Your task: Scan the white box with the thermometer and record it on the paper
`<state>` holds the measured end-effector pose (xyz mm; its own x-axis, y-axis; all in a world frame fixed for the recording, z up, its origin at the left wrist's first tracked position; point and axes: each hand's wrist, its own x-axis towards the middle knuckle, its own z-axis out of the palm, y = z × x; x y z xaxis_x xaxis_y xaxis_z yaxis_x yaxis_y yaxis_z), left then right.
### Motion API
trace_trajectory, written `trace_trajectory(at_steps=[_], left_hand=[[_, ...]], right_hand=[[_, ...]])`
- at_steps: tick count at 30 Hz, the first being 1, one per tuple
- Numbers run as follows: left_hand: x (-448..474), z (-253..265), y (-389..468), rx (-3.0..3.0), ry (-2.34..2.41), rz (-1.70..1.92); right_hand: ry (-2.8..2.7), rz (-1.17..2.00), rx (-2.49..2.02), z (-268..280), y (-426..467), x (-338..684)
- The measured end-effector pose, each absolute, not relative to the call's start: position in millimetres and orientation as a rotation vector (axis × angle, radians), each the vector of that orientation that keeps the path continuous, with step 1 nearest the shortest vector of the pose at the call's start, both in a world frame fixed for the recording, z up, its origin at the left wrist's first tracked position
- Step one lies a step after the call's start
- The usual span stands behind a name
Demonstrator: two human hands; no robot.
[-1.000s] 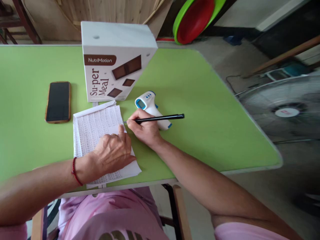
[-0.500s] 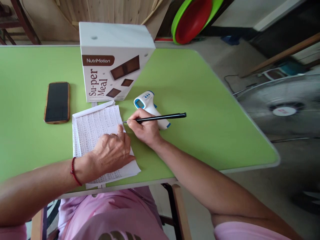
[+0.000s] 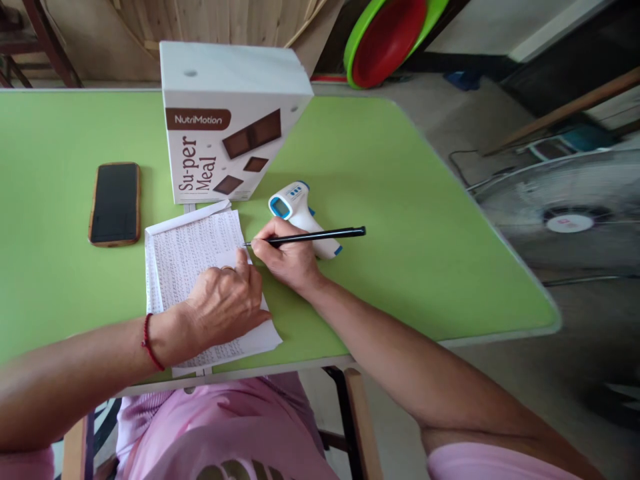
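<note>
My right hand (image 3: pixel 290 257) pinches a black pen (image 3: pixel 325 234) near its tip, which points left at the right edge of a handwritten notepad (image 3: pixel 187 253). Rows of small writing cover much of the page, and its top sheet is folded over at the far end. Across the lower right of the page lies my left hand (image 3: pixel 225 300), palm down, index finger stretched toward the pen tip and thumb out to the side. Just beyond my right hand rests a white and blue infrared thermometer (image 3: pixel 300 213), partly hidden by the hand and pen.
A white Su-per Meal box (image 3: pixel 200 147) stands upright behind the notepad. To the left, a phone (image 3: pixel 115 203) in a brown case lies on the green table (image 3: pixel 400 200). A fan (image 3: pixel 570 220) stands past the table's right edge.
My right hand and the pen have shifted slightly left, bringing the tip onto the page's edge. My left hand stays on the notepad.
</note>
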<state>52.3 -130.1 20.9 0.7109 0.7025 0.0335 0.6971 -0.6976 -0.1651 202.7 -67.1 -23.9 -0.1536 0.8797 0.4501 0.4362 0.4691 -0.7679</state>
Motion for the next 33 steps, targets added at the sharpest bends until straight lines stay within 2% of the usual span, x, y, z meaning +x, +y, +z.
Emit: trace_trajectory(at_steps=[22,33], left_hand=[[53,24,-129,-2.791,-1.135,0.186],[53,23,-156,-2.821,-1.099,0.11]], right_hand=[[-1.661,0.485,-1.124,-22,-66,205],[-1.754,0.255,-1.052,-21,-61,217]])
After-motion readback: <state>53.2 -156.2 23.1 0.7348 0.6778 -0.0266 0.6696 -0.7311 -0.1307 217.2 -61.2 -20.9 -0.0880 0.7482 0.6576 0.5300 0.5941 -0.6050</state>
